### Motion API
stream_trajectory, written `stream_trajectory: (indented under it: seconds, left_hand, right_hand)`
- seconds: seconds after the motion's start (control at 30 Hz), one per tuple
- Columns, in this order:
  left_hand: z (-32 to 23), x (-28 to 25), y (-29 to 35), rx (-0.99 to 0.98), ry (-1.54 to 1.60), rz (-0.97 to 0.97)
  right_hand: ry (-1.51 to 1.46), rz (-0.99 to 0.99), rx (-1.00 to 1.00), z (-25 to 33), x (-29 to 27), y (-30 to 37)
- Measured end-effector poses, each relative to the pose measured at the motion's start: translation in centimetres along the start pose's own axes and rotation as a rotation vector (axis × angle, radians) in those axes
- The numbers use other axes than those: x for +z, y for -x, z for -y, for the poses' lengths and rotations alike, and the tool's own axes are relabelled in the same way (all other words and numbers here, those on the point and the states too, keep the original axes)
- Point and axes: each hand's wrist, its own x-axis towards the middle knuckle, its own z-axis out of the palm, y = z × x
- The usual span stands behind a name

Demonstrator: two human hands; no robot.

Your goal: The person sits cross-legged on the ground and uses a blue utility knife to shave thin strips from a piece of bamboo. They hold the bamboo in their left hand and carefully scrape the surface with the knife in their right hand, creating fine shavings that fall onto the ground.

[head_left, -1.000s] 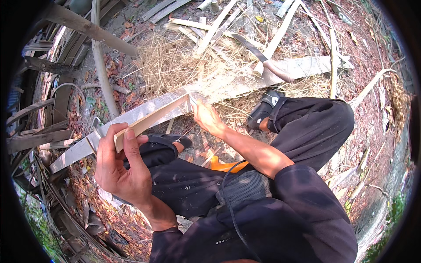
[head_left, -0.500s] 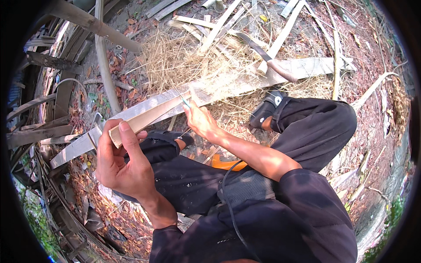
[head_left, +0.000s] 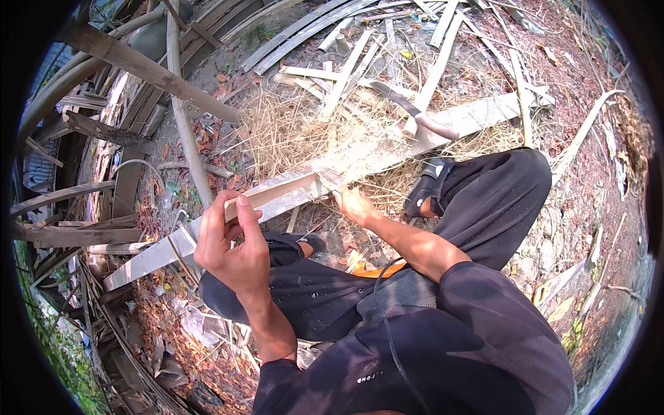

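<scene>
My left hand pinches the near end of a pale split bamboo strip between thumb and fingers. The strip slants away to the right, its far end just above a long grey plank. My right hand is closed at the plank's near edge, close to that far end. Whatever its fingers hold is hidden. A large curved knife with a brown handle lies across the far right part of the plank, apart from both hands.
Straw-like shavings heap behind and over the plank. Cut bamboo slats lie beyond. A thick pole and stacked wood stand at the left. My bent leg flanks the plank; an orange item sits at my lap.
The view has shifted left, so the scene sits further right. My right hand has lowered toward the plank; the thin light-blue thing seen in its fingers before no longer shows.
</scene>
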Motion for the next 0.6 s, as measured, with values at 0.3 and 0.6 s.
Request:
stream_trajectory:
  seconds: [0.3,0.6]
  left_hand:
    - [0.9,-0.5,0.6,-0.155,0.018,-0.048]
    - [0.4,0.0,0.5,-0.11,0.042,-0.062]
  right_hand:
    - [-0.355,-0.15,-0.495,5.5,-1.7,2.7]
    - [-0.158,0.116,-0.167,6.8,-5.2,2.6]
